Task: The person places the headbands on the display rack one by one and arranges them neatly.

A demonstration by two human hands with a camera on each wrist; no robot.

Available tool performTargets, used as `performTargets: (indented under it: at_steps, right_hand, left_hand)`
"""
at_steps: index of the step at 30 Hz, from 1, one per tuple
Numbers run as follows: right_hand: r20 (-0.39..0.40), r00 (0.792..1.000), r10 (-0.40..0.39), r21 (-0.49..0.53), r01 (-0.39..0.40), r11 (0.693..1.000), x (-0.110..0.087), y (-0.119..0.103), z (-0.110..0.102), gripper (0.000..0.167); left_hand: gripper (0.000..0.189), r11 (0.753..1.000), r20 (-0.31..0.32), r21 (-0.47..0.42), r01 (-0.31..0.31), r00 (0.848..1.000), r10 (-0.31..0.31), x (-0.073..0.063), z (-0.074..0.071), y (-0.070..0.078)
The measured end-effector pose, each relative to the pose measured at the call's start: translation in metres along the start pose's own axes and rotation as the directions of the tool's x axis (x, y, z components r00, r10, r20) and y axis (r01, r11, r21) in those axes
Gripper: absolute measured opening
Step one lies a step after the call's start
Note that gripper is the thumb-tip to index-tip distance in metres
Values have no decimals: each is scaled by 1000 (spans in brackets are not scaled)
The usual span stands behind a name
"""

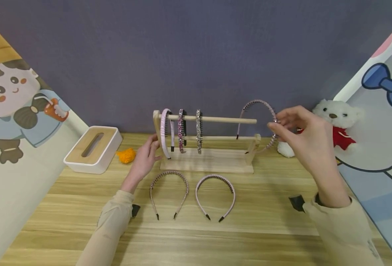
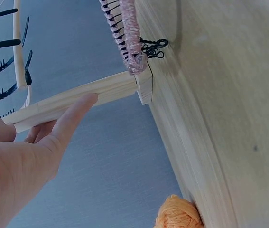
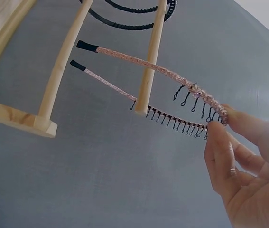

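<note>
My right hand (image 1: 310, 138) pinches the curved top of a pink beaded headband (image 3: 172, 75) with small black teeth. This headband is at the right end of the wooden headband rack (image 1: 209, 167), its two arms on either side of the upper bar's free tip in the right wrist view. At the rack's other end, my left hand (image 1: 145, 156) holds the wooden upright (image 2: 77, 95) between thumb and fingers. On the upper bar hang a lilac headband (image 1: 164, 129), a pink-purple sparkly one (image 1: 180, 129) and a silver sparkly one (image 1: 199, 133).
Two headbands lie in front of the rack, a brownish-pink one (image 1: 151, 184) and a pale pink one (image 1: 232, 195). An orange ball-like thing (image 1: 127, 156) and a tissue box (image 1: 93, 147) stand left. A white teddy bear (image 1: 337, 114) sits behind my right hand.
</note>
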State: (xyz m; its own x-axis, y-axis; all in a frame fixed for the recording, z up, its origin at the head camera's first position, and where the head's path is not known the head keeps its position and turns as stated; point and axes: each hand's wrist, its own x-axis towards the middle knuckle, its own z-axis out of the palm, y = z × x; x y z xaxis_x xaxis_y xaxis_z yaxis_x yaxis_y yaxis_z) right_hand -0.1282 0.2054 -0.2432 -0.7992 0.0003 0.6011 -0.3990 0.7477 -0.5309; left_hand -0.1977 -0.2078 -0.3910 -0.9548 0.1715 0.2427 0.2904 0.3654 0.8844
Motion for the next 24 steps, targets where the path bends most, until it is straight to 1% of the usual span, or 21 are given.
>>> performTargets:
  at_steps: [3,16,24]
  right_hand:
    - [2,1000,-7,30,7,1000,3,-3,2,27]
    - [22,1000,1,79,-3,997,13,-17,15,26]
    - [27,999,-18,74,16,997,18,-19,27,27]
  left_hand:
    - [47,1000,1,1,-4,1000,4,0,0,0]
    - [46,1000,-1,4,-10,1000,10,1,0,-1]
    - [45,1000,1,6,-2,1000,2,1,0,-3]
